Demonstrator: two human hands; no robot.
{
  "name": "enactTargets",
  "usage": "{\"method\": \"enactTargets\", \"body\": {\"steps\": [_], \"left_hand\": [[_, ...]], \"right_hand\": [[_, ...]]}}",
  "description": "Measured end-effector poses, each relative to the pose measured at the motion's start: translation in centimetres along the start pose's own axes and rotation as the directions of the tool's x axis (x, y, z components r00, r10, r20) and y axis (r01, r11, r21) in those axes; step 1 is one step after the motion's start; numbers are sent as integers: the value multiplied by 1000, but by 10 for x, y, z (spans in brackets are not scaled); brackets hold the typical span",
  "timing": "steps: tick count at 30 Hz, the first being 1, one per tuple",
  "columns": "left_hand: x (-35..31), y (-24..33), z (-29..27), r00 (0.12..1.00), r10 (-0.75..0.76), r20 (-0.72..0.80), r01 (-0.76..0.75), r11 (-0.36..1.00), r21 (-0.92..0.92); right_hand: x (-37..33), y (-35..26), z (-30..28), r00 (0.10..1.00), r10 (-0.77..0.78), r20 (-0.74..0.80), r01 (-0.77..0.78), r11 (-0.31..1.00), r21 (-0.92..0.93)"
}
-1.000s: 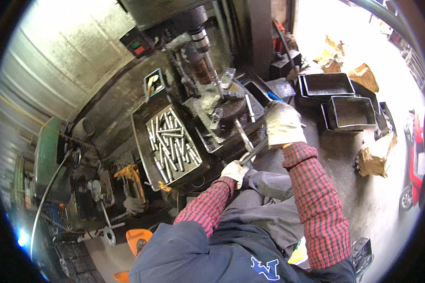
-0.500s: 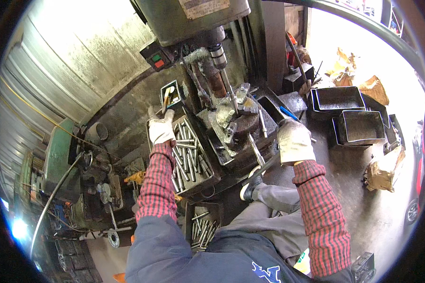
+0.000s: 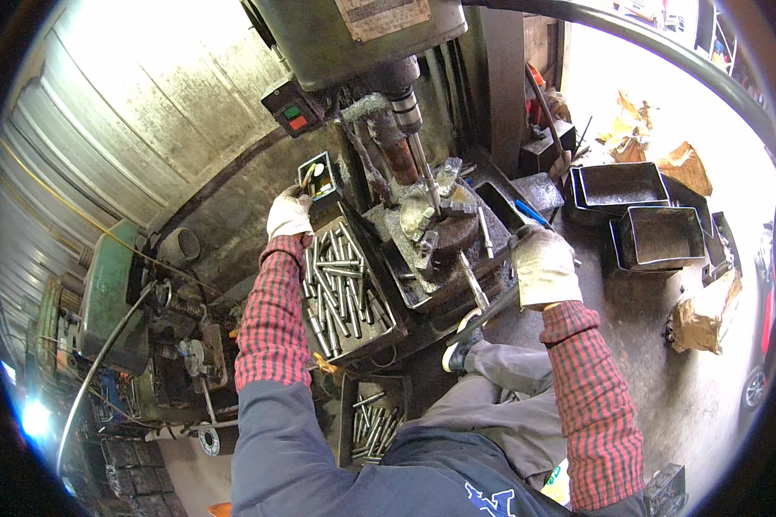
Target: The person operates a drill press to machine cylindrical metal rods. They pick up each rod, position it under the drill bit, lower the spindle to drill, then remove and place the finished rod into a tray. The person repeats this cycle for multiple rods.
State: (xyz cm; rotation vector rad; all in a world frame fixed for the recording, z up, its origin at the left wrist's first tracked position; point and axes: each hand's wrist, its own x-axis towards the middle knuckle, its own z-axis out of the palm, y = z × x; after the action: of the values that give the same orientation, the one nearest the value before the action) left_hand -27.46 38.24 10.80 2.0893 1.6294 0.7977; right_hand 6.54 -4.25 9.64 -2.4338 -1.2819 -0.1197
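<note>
My left hand [image 3: 290, 215], in a white work glove, is closed at the back end of a tray of metal pins. From its fingertips a thin, brush-like stick [image 3: 309, 177] reaches into a small open box [image 3: 323, 190]. My right hand [image 3: 545, 269], gloved too, is curled at the right of the drill press, beside a dark bar [image 3: 491, 315] and a blue rod [image 3: 535, 214]. Its fingers are mostly hidden, and I cannot make out what they grip. Between my hands, the drill bit [image 3: 425, 172] points down into the clamped fixture [image 3: 422, 226], among metal shavings.
The metal pins [image 3: 341, 284] fill a tray [image 3: 379, 332]; more lie in a lower bin [image 3: 347, 418]. A switch box [image 3: 295, 110] hangs by the wall. Dark metal bins [image 3: 661, 237] stand right, with a torn paper sack [image 3: 705, 317]. A green machine [image 3: 108, 280] is at left.
My left hand has drawn slightly back toward me, its fingers closer together, and the stick now sits lower in the small box. My right hand has barely moved; the view has shifted slightly.
</note>
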Motion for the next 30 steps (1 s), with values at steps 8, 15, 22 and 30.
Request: {"method": "enactTargets", "body": {"steps": [8,15,22,30], "left_hand": [[-6,31,-46,978,89,-190,-60,987,151],[-16,42,-45,1000,31,0,-29,932,362],[-35,58,-69,991,115,-72,-96,970,224],[-73,57,-84,980,198,-36,-176,930,323]], "right_hand": [[-1,-2,0,999,30,-27,-30,999,15],[-1,-9,-9,1000,17,-3,-17,1000,-12],[1,-11,-12,994,101,41,-101,995,14],[1,-10,-11,998,53,21,-53,999,-10]]}}
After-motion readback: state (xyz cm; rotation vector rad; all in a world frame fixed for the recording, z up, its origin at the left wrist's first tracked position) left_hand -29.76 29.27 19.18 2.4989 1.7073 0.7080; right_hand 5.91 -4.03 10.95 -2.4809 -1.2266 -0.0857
